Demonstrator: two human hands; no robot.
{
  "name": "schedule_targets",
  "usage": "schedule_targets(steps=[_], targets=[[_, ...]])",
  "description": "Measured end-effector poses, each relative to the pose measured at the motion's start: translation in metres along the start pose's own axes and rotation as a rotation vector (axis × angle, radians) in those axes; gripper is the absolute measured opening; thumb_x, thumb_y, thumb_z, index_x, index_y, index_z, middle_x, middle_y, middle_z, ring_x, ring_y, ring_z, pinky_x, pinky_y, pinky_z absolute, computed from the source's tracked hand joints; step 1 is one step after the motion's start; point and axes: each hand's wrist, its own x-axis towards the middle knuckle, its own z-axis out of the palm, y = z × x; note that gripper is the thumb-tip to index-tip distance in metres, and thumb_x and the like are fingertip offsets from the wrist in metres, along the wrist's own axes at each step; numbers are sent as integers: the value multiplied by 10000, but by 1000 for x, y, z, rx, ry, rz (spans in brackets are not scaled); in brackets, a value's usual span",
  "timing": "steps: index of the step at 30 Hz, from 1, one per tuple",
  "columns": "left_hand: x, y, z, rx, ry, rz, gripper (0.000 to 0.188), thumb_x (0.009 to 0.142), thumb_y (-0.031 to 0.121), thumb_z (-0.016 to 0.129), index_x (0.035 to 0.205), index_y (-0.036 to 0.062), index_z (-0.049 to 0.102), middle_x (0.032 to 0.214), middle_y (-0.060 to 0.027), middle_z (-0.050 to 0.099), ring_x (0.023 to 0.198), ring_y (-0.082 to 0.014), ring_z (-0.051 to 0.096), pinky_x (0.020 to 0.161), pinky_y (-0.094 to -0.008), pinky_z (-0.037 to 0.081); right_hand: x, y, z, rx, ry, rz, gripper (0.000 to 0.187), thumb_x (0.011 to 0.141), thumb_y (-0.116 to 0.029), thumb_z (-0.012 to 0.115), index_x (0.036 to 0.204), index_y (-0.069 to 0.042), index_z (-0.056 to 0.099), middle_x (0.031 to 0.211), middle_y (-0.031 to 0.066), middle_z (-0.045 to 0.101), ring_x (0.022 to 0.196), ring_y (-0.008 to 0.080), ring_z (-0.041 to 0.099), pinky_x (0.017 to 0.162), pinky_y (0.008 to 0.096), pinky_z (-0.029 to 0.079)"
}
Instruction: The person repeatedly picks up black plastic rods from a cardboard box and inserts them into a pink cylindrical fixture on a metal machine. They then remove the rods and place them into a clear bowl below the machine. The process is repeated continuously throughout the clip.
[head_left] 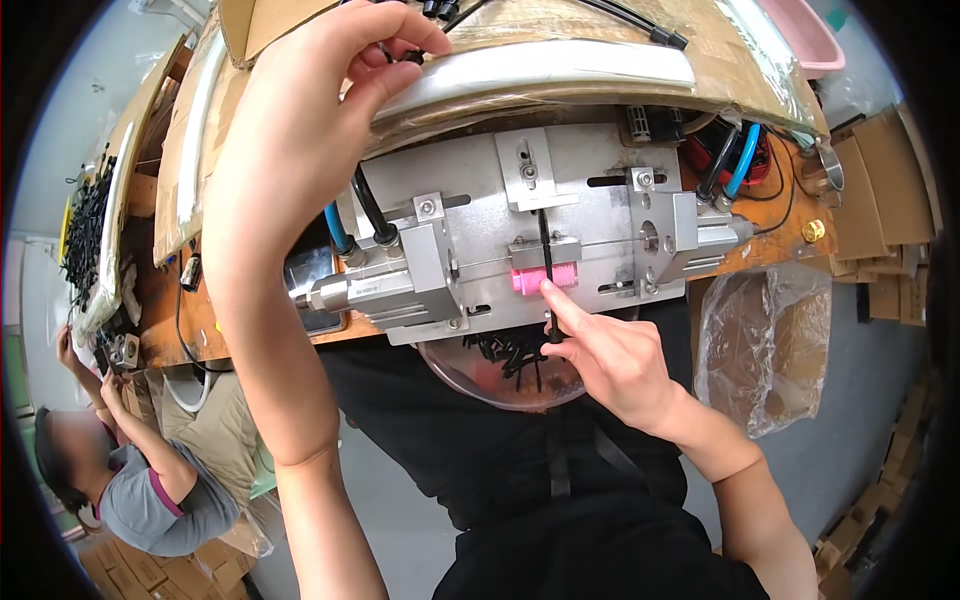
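Pinching a black rod (545, 238) low down, the right hand (628, 370) is pressing it across the pink block (527, 281) on the metal fixture (480, 225), presumably for alignment, while the left hand (325, 70) is gripping a small black piece (413, 57) by the cardboard (520, 25).

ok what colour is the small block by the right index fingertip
The small block is bright pink, seen best in the head view.

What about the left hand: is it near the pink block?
No, the left hand is up by the white strip, away from the pink block.
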Motion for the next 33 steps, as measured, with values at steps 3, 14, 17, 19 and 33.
schedule_targets(steps=[3, 14, 17, 19, 33], targets=[[-16, 21, 15, 82, 202, 45, 451, 805, -13, 679, 1244, 83, 641, 884, -43, 599, 798, -155, 525, 751, -295, 436, 18, -11, -33, -83, -115, 0, 619, 746, -101, 791, 1312, 6, 567, 774, 60, 638, 588, 174, 592, 509, 313, 470], [-140, 126, 120, 236, 19, -147, 616, 773, 23, 616, 1370, -58, 486, 979, -74, 527, 837, -206, 509, 737, -299, 427, 181, 32, -118, -899, -9, -43, 174, 895, -138, 630, 1014, -18, 672, 848, 135, 688, 726, 215, 665, 645, 308, 514], [-133, 121, 122, 238, -32, -154, 658, 769, 10, 613, 1402, -57, 446, 961, -75, 504, 838, -208, 496, 734, -300, 428, 194, 17, -110, -962, -75, 89, 152, 865, -150, 643, 963, -43, 687, 840, 156, 696, 748, 273, 685, 677, 361, 534], [-130, 120, 120, 230, -35, -145, 692, 767, -5, 606, 1426, -70, 404, 958, -83, 492, 835, -215, 490, 734, -307, 440, 193, 9, -109, -964, -63, 129, 135, 860, -157, 639, 934, -52, 683, 842, 158, 691, 785, 295, 679, 715, 381, 529], [-134, 125, 120, 222, -65, -178, 687, 769, 9, 607, 1418, -85, 402, 975, -90, 508, 837, -222, 499, 748, -313, 447, 179, 4, -136, -512, -65, 170, 151, 937, -125, 576, 1009, -13, 647, 724, 62, 624, 658, 136, 599, 583, 269, 461]])
